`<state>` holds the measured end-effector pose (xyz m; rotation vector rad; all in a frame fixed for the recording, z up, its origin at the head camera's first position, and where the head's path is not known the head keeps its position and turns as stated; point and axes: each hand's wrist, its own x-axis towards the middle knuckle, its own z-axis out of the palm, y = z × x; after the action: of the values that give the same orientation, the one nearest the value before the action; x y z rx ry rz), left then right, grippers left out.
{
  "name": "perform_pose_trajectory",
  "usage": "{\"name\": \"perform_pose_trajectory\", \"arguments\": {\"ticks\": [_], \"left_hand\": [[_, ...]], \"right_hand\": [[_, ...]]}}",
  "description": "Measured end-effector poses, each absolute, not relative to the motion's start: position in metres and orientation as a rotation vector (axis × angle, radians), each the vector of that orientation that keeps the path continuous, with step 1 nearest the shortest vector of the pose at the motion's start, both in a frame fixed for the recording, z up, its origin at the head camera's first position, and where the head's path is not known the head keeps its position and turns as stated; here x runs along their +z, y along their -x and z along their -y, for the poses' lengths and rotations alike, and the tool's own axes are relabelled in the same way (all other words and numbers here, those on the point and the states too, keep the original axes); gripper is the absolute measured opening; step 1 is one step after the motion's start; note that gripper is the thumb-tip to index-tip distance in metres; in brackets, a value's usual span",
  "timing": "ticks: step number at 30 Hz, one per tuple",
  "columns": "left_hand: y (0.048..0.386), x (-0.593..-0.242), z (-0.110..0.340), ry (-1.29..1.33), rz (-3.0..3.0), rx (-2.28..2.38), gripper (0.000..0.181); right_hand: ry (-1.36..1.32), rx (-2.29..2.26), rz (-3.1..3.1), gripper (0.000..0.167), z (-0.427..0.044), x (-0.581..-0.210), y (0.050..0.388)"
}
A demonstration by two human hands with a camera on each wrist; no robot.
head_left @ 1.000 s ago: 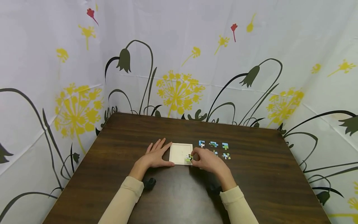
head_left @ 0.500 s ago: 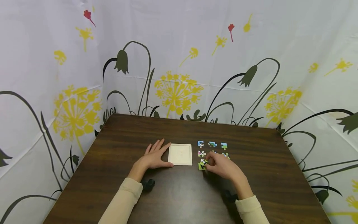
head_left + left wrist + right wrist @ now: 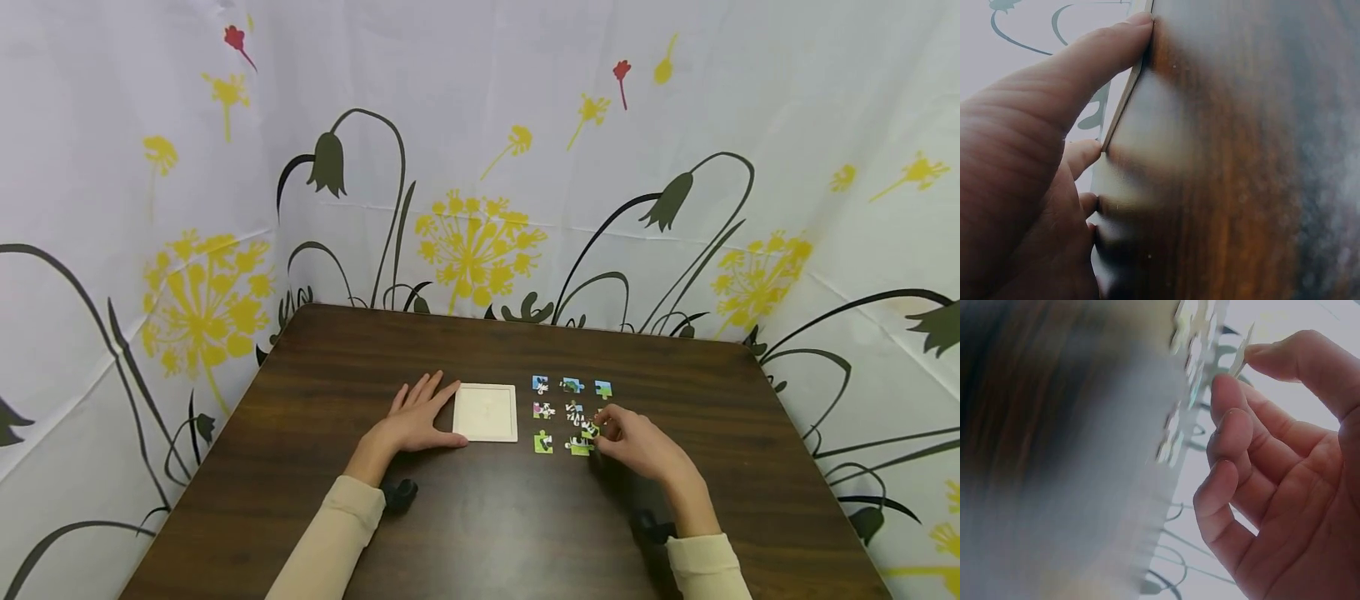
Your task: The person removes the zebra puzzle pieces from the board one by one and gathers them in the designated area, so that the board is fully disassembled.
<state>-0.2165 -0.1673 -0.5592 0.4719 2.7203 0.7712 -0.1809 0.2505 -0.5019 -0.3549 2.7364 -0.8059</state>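
Observation:
A square, pale wooden puzzle tray [image 3: 486,438] lies bare on the table. My left hand [image 3: 414,423] rests at its left side, fingers spread, with the thumb and index fingertips touching the tray's edge. The left wrist view shows those fingertips [image 3: 1138,28] against the thin rim. Between thumb and fingertips my right hand [image 3: 641,442] pinches a green, black and white jigsaw piece [image 3: 590,430], held just above the loose pieces. From the right wrist the pinched jigsaw piece [image 3: 1241,353] appears edge-on, its other fingers curled beneath.
Several loose jigsaw pieces [image 3: 543,442] lie in rough rows right of the tray; part of this area is hidden behind my right hand. The dark wooden table [image 3: 465,525] ends at a flower-printed white curtain [image 3: 480,125].
My right hand has carried the jigsaw piece rightward, from over the tray, past the lower left loose piece, to the lower middle one. The left hand has stayed at the tray.

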Motion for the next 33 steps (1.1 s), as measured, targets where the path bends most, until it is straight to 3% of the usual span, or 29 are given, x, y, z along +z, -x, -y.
{"name": "perform_pose_trajectory", "arguments": {"ticks": [25,33], "left_hand": [[0.218,-0.563,0.166,-0.483,-2.718,0.733,0.115],[0.216,-0.560,0.164,-0.471,-2.721,0.738,0.113]], "right_hand": [[0.247,-0.624,-2.761,0.028,-0.281,-0.513,0.168],[0.261,-0.679,-2.738,0.037,-0.278,-0.516,0.169]]}}
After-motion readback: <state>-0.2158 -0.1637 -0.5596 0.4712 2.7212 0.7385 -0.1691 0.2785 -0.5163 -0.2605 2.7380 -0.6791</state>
